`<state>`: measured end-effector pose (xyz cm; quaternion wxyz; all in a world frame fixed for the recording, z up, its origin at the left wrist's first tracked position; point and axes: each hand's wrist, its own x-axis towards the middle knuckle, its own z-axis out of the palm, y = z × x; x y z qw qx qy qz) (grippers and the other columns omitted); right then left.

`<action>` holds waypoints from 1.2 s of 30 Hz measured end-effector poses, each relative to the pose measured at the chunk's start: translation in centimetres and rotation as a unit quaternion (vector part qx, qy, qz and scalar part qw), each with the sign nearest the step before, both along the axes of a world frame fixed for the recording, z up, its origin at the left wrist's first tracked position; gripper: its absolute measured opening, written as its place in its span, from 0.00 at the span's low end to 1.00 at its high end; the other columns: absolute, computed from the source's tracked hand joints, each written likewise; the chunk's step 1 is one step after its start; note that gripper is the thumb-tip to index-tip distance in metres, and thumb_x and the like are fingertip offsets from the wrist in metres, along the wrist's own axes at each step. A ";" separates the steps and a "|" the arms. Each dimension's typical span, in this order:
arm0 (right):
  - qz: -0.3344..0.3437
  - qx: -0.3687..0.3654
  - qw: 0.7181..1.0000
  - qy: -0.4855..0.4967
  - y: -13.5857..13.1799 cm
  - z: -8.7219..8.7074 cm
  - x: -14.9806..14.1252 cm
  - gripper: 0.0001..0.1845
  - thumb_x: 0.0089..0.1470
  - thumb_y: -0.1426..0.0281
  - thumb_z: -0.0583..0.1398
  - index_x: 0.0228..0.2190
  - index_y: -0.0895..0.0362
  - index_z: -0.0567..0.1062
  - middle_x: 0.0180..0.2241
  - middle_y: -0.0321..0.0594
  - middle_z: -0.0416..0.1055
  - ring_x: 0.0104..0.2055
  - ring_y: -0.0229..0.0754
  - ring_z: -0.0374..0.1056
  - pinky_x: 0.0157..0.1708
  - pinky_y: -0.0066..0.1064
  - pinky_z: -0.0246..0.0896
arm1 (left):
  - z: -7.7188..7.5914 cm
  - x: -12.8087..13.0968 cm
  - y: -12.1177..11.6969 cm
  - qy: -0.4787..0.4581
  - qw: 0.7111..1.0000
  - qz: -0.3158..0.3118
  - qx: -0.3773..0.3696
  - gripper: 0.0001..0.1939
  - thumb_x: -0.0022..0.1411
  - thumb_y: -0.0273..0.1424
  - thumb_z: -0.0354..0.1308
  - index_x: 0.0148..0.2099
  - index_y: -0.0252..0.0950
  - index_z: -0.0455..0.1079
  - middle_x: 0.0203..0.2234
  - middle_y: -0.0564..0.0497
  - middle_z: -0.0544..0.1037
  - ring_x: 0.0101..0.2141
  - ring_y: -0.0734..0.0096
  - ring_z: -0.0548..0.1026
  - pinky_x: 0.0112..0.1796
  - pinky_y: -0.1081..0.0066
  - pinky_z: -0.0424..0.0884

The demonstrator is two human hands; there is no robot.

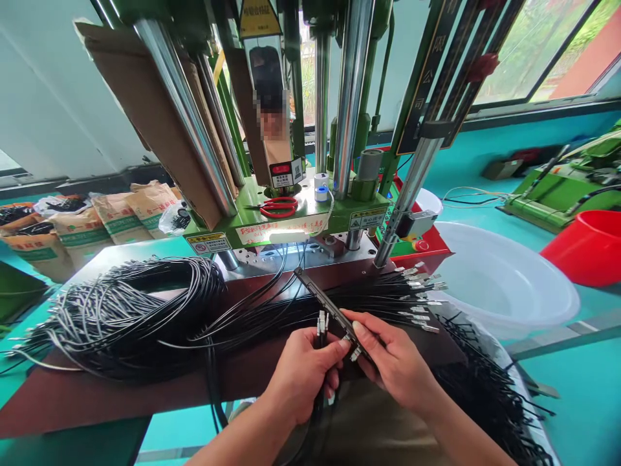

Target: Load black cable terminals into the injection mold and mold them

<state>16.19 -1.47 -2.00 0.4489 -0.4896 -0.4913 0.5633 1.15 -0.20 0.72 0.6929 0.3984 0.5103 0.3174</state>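
My left hand (310,366) is closed round a small bunch of black cables (322,327) with silvery metal ends pointing up. Its thumb and finger also meet a connector end at the lower edge of a long dark bar (324,299). That slotted bar, which looks like a mould insert, is gripped by my right hand (388,353) and slants up to the left. Behind both hands, a spread of black cables (383,294) lies on the brown tabletop (145,401), metal ends to the right. A large coil of black cables (130,310) rests at the left.
The green press (310,213) stands ahead, with red-handled scissors (279,207) and a tape roll (321,192) on it. A red button (421,246) sits to its right. Beyond are a white tub (509,278), a red bucket (592,249) and several sacks (121,213). Black moulded pieces (490,395) fill a bag at lower right.
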 end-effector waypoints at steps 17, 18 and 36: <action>-0.035 -0.091 0.994 0.055 -0.5 0.7 0.6 0.27 0.54 0.53 0.59 0.52 0.51 0.70 0.30 0.36 0.68 0.22 0.30 0.59 0.17 0.19 0.55 | 1.6 -0.5 0.1 0.122 0.975 -0.010 0.185 0.09 0.52 0.35 0.64 0.32 0.35 0.71 0.25 0.55 0.71 0.28 0.76 0.66 0.31 0.75 0.61; -0.030 -0.087 0.994 0.053 -0.5 0.8 0.6 0.26 0.54 0.53 0.59 0.52 0.50 0.71 0.31 0.37 0.69 0.22 0.30 0.59 0.17 0.19 0.55 | 1.7 -0.1 0.0 0.150 0.965 -0.023 0.214 0.07 0.52 0.34 0.63 0.32 0.36 0.72 0.26 0.55 0.72 0.29 0.75 0.66 0.32 0.74 0.61; 0.012 -0.082 0.996 0.023 -0.5 1.2 0.7 0.31 0.56 0.52 0.55 0.56 0.56 0.66 0.21 0.33 0.63 0.18 0.30 0.55 0.14 0.20 0.47 | 1.1 -3.0 -1.6 0.098 0.988 -0.018 0.116 0.08 0.53 0.33 0.61 0.33 0.35 0.69 0.31 0.52 0.72 0.33 0.72 0.68 0.37 0.74 0.63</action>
